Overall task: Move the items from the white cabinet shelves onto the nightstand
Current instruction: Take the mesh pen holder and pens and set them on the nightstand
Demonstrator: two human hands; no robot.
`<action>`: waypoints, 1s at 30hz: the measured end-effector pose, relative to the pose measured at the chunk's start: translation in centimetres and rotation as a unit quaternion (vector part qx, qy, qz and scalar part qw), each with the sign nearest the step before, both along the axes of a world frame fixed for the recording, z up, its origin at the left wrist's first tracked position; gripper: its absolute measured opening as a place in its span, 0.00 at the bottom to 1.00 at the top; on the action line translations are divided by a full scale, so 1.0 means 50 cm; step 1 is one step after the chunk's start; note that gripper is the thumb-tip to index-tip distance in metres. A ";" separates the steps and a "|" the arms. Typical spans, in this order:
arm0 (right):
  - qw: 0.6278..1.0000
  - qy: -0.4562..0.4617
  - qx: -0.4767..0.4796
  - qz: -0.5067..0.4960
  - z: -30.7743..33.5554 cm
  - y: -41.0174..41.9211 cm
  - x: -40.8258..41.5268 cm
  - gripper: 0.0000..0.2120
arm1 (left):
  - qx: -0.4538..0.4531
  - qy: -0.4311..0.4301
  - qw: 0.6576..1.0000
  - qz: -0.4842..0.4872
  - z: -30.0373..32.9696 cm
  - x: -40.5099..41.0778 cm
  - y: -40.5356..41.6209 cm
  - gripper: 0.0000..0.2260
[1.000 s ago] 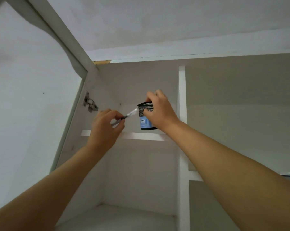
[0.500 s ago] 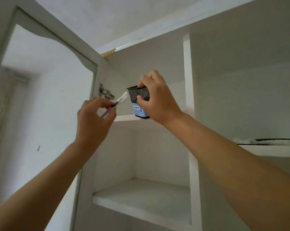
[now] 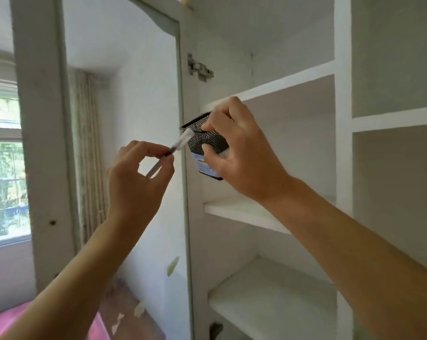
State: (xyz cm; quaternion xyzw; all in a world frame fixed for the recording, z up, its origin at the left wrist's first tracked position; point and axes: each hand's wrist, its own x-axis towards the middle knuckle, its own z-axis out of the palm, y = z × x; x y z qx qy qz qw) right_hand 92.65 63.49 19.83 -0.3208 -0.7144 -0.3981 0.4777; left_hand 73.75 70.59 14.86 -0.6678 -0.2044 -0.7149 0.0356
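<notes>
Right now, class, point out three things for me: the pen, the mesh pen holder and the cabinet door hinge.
pen [image 3: 179, 145]: head view, on its translucent cap end.
mesh pen holder [image 3: 207, 139]: head view, on the black mesh side wall.
cabinet door hinge [image 3: 199, 69]: head view, on the metal hinge arm.

The pen cup [image 3: 207, 143] hangs before the cabinet [image 3: 342, 119], above its middle shelf [image 3: 244, 212]; a pen [image 3: 175, 147] lies left of the cup, touching its rim.

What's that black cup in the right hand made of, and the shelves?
Black cup: looks like metal wire mesh, matte black; the fine grid pattern shows, with a blue paper label low on it. Shelves: probably painted wood or board, flat white, with thick square edges.
</notes>
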 end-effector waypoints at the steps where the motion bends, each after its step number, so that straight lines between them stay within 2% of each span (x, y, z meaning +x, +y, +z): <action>1: 1.000 0.006 -0.006 0.004 -0.019 -0.005 -0.013 0.08 | -0.002 -0.001 1.000 0.002 -0.013 -0.017 -0.009 0.04; 7: 0.998 0.039 -0.039 0.019 -0.100 -0.057 -0.103 0.10 | -0.031 -0.013 0.999 -0.005 -0.096 -0.133 -0.076 0.06; 12: 0.997 0.062 -0.023 0.028 -0.121 -0.133 -0.223 0.11 | -0.028 0.005 0.999 -0.024 -0.150 -0.238 -0.148 0.05; 20: 0.998 0.047 -0.020 0.049 -0.099 -0.223 -0.469 0.10 | -0.009 -0.041 0.998 -0.047 -0.129 -0.477 -0.209 0.07; 24: 0.995 0.035 -0.041 0.086 -0.113 -0.216 -0.601 0.11 | -0.022 -0.057 0.998 -0.016 -0.141 -0.612 -0.218 0.06; 30: 0.980 0.041 -0.073 0.178 -0.153 -0.163 -0.814 0.11 | -0.041 -0.069 0.994 0.079 -0.177 -0.849 -0.247 0.06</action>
